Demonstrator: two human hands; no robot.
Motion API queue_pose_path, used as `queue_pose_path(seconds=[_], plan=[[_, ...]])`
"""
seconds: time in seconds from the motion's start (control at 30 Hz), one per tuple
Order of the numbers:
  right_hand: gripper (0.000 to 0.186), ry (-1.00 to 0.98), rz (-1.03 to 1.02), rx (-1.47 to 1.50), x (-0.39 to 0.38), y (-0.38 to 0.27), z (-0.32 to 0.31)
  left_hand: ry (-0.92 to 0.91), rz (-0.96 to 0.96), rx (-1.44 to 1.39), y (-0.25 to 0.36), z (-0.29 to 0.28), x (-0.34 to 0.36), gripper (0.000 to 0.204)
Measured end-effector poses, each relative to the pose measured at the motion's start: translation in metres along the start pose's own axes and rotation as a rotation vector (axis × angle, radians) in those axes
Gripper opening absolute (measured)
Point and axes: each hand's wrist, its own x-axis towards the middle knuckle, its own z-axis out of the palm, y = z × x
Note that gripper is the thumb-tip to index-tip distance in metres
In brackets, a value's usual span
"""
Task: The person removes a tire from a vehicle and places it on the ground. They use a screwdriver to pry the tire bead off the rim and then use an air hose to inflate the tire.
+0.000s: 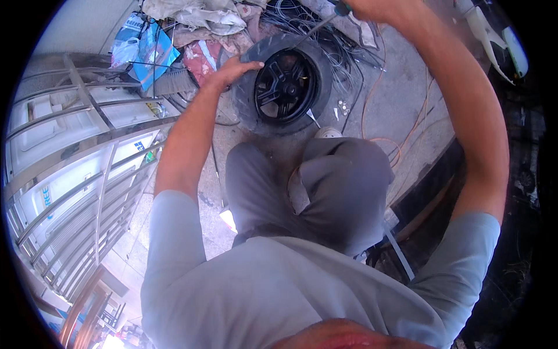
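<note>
A person crouches over a small black scooter wheel [286, 87] with its tyre on, lying on the concrete floor [401, 99] at twelve o'clock, ahead of the knees. The left hand [232, 71] lies flat and open on the tyre's rim at ten o'clock — the nearer hand. The right hand [363, 7], clenched at the frame's top edge, grips a screwdriver [317, 27] — its shaft slants down toward seven o'clock, tip at the tyre's upper edge.

Metal railing [87, 174], tangled cables [343, 46], rags [197, 14]
</note>
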Motion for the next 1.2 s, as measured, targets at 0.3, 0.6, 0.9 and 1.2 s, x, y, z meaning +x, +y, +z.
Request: queue_pose_path(seconds=[0.3,0.6,0.9,1.2], plan=[[0.02,0.09,0.24,0.084,-0.1,-0.06,0.04,-0.279,-0.06,0.441,0.058,0.01,0.077,0.081],[0.026,-0.028,1.002,0.753,-0.264,-0.199,0.054,-0.158,-0.054,0.281,0.023,0.003,0.061,0.068],[0.022,-0.033,0.948,2.451,-0.194,-0.391,0.302,-0.153,-0.136,0.334,0.035,0.009,0.052,0.081],[0.018,0.17,0.699,2.641,-0.119,-0.435,0.342,-0.166,-0.151,0.249,0.035,0.012,0.052,0.068]])
